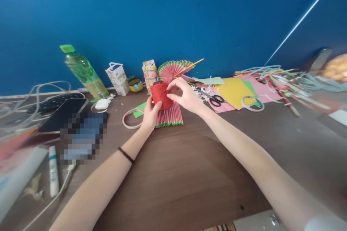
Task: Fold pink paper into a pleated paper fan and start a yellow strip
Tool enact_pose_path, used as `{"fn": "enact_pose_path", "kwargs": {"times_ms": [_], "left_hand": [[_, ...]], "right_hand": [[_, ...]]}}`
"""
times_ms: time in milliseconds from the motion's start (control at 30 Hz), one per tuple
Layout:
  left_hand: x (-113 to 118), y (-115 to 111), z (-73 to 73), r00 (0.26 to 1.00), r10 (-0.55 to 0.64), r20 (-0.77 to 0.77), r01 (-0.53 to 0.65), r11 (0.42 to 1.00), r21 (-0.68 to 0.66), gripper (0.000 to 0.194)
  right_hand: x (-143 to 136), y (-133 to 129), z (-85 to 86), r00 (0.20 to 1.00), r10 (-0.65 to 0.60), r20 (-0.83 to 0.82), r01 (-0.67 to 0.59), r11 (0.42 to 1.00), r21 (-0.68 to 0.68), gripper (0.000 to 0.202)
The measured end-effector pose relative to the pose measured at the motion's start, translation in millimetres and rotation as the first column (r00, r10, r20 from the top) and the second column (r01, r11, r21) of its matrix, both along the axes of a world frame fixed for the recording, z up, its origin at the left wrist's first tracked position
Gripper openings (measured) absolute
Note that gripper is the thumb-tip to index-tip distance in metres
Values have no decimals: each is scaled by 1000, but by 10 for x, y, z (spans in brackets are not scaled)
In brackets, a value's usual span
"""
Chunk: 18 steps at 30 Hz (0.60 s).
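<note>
A spool of red thread [159, 95] is held upright over the table in my left hand [150, 112], its thumb across the front and its fingers round the left side. My right hand [184, 95] is at the upper right of the spool, thumb and fingertips drawn together in a pinch against it. Whatever is between those fingertips is too fine to make out. Just behind and below the spool lies a pleated pink paper strip [170, 117] with green edges. Farther back stands a pleated pink and green paper fan [170, 70] with a yellow stick [195, 63].
Left of my hands lie a tape roll [124, 120], phones [66, 113], cables and a marker [53, 171]. A green bottle [86, 74] and a carton [118, 79] stand by the blue wall. To the right are scissors [216, 100], coloured paper [230, 92] and another tape roll [253, 108].
</note>
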<state>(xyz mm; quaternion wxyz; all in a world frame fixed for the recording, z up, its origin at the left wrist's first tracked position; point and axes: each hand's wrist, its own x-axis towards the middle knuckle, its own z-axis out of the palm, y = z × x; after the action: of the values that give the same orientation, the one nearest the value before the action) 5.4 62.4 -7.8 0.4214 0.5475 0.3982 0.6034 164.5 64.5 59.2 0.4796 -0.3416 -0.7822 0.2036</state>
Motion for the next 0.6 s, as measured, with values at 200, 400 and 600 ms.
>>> {"fn": "enact_pose_path", "kwargs": {"times_ms": [200,400,600], "left_hand": [[-11,0,-8,998,-13,-54,14,1000,12,48],[-7,0,-8,999,-2,-43,2,1000,12,49],[-6,4,-13,999,1,-33,-1,1000,-4,49]], "right_hand": [[-42,-18,-17,1000,-9,18,9,1000,-18,10],[-40,51,-37,968,-20,-249,-53,957,-284,16],[1,66,-3,938,-17,-346,-119,922,-368,25]]}}
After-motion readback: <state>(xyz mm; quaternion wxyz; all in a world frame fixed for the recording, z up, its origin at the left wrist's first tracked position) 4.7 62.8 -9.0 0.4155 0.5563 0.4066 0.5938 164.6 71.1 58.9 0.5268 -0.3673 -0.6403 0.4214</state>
